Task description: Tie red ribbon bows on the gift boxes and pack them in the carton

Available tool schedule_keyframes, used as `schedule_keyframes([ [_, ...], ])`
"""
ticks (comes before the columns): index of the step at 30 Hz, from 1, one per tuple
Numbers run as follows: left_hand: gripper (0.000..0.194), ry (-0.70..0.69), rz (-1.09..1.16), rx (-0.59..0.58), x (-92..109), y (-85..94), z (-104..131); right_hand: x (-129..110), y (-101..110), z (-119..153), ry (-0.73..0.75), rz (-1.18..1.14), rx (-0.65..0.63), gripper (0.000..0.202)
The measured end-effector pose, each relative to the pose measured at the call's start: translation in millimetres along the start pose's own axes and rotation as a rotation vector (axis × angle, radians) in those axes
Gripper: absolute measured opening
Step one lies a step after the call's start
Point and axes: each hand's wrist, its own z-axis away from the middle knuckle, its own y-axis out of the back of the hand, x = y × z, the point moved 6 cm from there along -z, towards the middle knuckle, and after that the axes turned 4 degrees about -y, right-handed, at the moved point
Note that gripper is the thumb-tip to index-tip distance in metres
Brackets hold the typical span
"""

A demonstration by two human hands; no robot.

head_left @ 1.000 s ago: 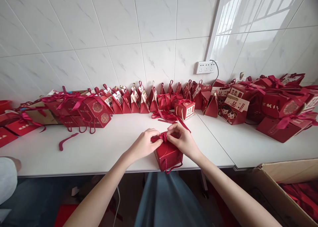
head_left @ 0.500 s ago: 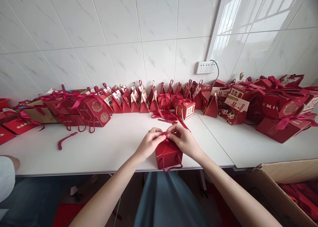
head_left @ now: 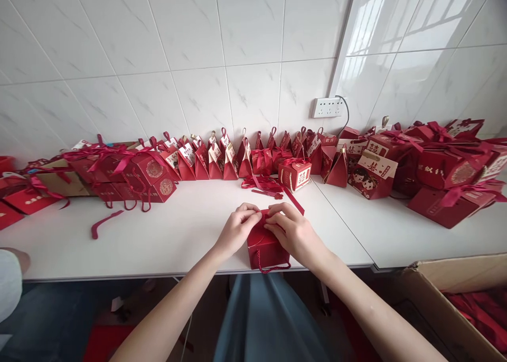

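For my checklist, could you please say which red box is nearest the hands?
The rope-handled box at the near edge of the table: left hand and right hand are at its top, while other boxes there sit farther back.

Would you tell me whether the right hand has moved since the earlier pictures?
Yes, slightly: against the seam, the right hand has shifted toward the table's front edge.

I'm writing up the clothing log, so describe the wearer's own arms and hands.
The left hand and right hand are bare: no gloves, rings or watch show. No sleeve shows on either forearm. A plain blue-grey garment shows between them.
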Motion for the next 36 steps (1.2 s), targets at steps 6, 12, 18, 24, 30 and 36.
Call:
schedule_keyframes([
  [6,0.028,-0.062,-0.217,0.065,10.8,6.1,2.7,1.5,0.0,-2.7,0.021,0.003,-0.036,0.013],
  [12,0.032,-0.097,-0.349,0.161,15.4,10.9,8.8,5.0,8.6,-2.5,0.084,0.13,-0.151,0.018],
  [18,0.027,-0.163,-0.407,0.233,13.1,15.2,25.0,7.3,20.3,4.8,0.244,0.404,-0.203,0.031],
  [24,0.017,-0.214,-0.45,0.361,4.6,9.3,48.4,5.8,27.5,16.0,0.344,0.512,-0.104,0.034],
  [30,0.014,-0.106,-0.208,0.382,-4.1,4.9,52.2,13.5,37.3,22.3,-0.012,0.072,-0.015,0.023],
  [36,0.026,0.073,-0.095,0.292,-3.0,3.2,42.4,33.5,15.6,28.9,-0.697,-0.166,-0.223,0.049],
])
